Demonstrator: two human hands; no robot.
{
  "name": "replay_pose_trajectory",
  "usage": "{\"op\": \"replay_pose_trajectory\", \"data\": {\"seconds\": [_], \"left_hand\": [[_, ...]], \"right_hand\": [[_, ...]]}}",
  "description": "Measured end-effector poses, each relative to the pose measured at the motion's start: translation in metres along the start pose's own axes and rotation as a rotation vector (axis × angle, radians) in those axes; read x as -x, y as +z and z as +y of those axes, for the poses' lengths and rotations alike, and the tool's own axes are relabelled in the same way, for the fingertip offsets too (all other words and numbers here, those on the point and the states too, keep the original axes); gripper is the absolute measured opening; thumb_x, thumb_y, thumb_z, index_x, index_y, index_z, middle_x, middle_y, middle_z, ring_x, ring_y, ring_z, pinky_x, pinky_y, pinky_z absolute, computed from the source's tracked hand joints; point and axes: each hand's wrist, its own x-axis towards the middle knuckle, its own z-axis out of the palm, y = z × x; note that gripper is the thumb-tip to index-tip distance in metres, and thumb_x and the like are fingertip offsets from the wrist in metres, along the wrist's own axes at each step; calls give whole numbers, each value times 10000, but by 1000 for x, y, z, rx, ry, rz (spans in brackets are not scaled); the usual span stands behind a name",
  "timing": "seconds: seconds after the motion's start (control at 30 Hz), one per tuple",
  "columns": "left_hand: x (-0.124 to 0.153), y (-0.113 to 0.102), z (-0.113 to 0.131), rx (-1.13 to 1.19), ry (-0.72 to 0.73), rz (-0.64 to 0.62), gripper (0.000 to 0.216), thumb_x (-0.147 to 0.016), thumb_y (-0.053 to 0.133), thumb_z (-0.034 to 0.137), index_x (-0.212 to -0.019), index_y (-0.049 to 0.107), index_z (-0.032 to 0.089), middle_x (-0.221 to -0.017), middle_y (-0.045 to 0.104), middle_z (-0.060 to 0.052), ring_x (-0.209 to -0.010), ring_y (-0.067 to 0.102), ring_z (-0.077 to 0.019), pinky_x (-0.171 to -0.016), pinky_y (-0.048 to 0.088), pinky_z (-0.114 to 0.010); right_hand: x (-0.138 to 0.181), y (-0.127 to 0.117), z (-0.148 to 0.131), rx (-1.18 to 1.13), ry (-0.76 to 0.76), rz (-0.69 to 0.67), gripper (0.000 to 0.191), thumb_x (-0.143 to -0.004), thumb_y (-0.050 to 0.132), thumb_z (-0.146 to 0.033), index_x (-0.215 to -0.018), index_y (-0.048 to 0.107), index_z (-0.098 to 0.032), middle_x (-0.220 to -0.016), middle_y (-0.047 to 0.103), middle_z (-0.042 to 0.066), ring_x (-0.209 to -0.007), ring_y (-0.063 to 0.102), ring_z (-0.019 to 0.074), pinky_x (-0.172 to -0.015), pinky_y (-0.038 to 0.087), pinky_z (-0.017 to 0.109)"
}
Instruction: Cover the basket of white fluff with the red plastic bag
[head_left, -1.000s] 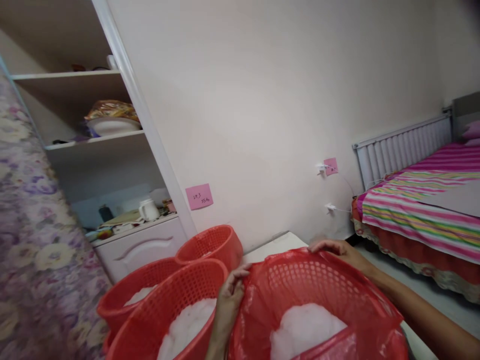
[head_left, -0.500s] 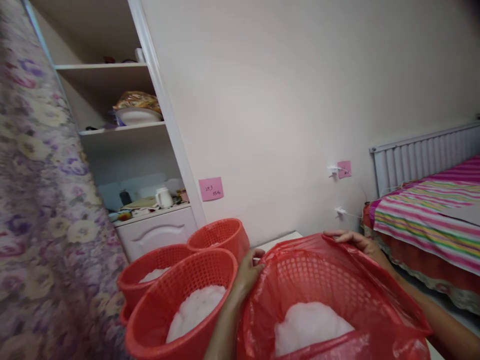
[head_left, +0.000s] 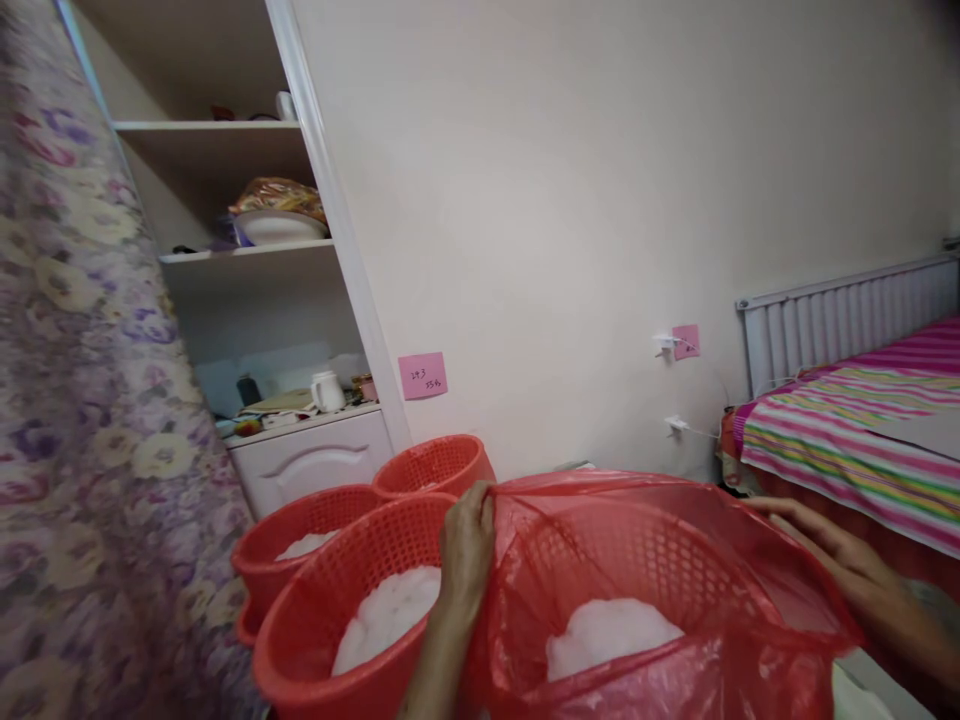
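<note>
Head view: red plastic bag (head_left: 720,560) stretched over perforated red basket (head_left: 622,560) with white stuffing (head_left: 611,635) inside, front and centre; bag mouth runs left-right between hands; left hand (head_left: 466,545) pinches bag edge at near-left rim; right hand (head_left: 840,555) flat, fingers extended on bag's right side, grasp not clear.

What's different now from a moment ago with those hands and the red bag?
The right hand slid from the far rim around to the near right side, drawing the red plastic bag further over the basket. The left hand still pinches the bag's left edge. The white stuffing and the other baskets stayed put.
</note>
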Motion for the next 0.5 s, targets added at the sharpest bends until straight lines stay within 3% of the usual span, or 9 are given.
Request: {"op": "replay_pose_trajectory", "data": {"seconds": [0.07,0.13,0.2,0.27,0.33,0.4,0.47,0.5], "left_hand": [[-1,-8,6,-4,-15,22,231,-900,455,305,-929,663,209,-778,690,-49,-719,614,-220,-677,358,-299],[-3,-16,11,26,-34,36,232,-888,487,363,-886,665,214,-694,651,-15,-661,588,-196,-646,349,-281],[-5,-22,15,92,-54,22,253,-874,499,405,-852,651,204,-643,601,12,-621,556,-171,-616,362,-260],[-2,-28,16,156,-74,-13,288,-864,499,435,-915,645,192,-656,584,19,-620,547,-163,-607,393,-252],[9,-32,14,183,-89,-54,372,-842,531,451,-1076,627,178,-788,644,-18,-724,594,-189,-673,445,-279],[25,-37,7,157,-108,-94,512,-806,591,431,-1243,566,165,-1079,679,-101,-983,619,-255,-863,457,-359],[43,-42,-1,117,-135,-125,609,-791,616,386,-1343,500,156,-1326,589,-152,-1215,531,-307,-1033,367,-439],[51,-45,-5,116,-148,-135,611,-801,604,373,-1362,485,164,-1349,575,-150,-1236,519,-310,-1051,350,-454]], "right_hand": [[11,-13,8,25,36,34,424,-758,567,-671,-1023,717,-377,-1188,681,59,-1114,612,362,-883,547,405],[22,-19,14,10,65,-6,471,-703,565,-725,-937,751,-361,-1044,726,92,-968,665,378,-747,584,426],[33,-17,15,69,63,-81,422,-672,644,-684,-866,753,-325,-868,731,96,-765,676,336,-597,574,390],[42,-8,10,160,41,-130,335,-680,726,-581,-842,731,-287,-732,692,61,-661,639,266,-547,545,323],[45,2,4,111,30,-90,314,-700,749,-525,-874,708,-267,-755,688,42,-736,647,247,-614,556,286],[43,10,-3,-74,59,-28,334,-713,751,-502,-947,694,-271,-878,713,45,-839,664,249,-694,573,285],[36,14,-8,-258,76,0,328,-742,735,-466,-1013,683,-289,-969,720,58,-840,679,243,-695,590,302],[31,15,-11,-304,49,18,301,-757,719,-455,-1010,688,-294,-964,721,67,-794,685,239,-651,597,308]]}}
